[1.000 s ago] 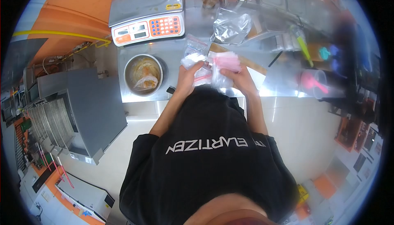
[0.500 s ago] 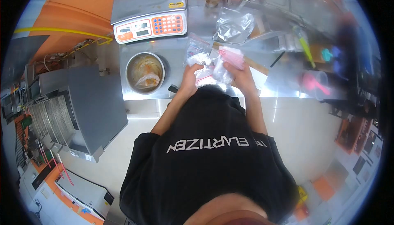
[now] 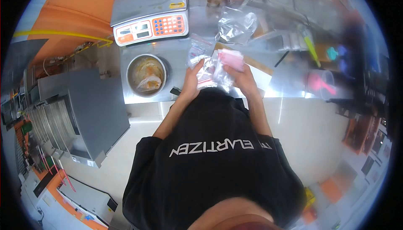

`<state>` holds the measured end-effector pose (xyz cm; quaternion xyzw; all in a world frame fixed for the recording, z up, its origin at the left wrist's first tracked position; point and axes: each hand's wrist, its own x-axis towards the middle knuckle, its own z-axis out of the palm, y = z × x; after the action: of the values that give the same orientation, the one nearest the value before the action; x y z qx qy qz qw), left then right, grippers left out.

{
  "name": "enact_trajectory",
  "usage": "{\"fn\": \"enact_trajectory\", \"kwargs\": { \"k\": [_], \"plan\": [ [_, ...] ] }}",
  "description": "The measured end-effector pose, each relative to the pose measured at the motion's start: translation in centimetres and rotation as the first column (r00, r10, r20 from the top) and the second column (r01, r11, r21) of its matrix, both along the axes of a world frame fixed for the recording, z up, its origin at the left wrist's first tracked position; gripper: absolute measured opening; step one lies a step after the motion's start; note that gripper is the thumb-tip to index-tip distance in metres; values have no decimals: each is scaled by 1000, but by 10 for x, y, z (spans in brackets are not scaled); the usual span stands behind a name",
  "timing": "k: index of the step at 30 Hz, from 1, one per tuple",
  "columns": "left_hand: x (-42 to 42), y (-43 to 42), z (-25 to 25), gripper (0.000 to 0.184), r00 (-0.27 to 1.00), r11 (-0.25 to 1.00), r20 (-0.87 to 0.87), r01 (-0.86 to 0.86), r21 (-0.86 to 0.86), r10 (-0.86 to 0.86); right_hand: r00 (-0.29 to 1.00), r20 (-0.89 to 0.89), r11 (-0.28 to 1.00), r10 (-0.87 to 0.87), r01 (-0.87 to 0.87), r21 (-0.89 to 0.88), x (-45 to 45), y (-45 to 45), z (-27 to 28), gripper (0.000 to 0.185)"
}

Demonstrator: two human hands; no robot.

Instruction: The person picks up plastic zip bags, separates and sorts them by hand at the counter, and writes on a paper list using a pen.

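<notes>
Clock directions are taken from the bags between the hands, 12 pointing away from the wearer.

Left hand: partly closed, thumb over the left edge of a loose group of clear bags with thin red lines. Right hand: curled round a clear bundle with a pink top, thumb lying across it; how tightly it grips, cannot tell. The two lots meet or overlap low over the worktop, close in front of the wearer's dark shirt; exact contact unclear.

At 11, just beyond the left-hand bags, a clear packet with red markings. At 1, a crumpled clear plastic bag. Partly under the right hand, reaching toward 4, a white sheet with a brown strip along its far side.

At 9, a round metal bowl with smeared sides and a soiled plastic bag inside. At 10 to 11, a scale, orange keypad facing the wearer. Toward 8, near the left wrist, a small black object. At 3, a slim dark stick; farther out, a pink utensil with a translucent container, both blurred.
</notes>
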<state>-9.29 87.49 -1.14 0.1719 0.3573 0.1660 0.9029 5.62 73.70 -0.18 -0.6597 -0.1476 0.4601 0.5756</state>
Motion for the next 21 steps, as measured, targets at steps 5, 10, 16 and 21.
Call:
{"fn": "enact_trajectory", "kwargs": {
  "k": [5,10,16,21],
  "plan": [
    [-2,-2,-12,34,993,949,-104,83,305,-54,998,-14,997,55,-54,53,5,-6,13,32],
    [0,-9,-13,34,990,863,-114,129,488,-83,983,8,983,182,-182,-3,-1,-5,3,34],
    [6,-6,-6,32,993,987,-113,35,155,-17,998,-33,999,48,-48,2,-2,-1,1,38],
    [-3,-2,-17,32,999,972,-44,35,232,-26,990,138,996,43,-53,72,4,-4,11,36]
  ]
}}
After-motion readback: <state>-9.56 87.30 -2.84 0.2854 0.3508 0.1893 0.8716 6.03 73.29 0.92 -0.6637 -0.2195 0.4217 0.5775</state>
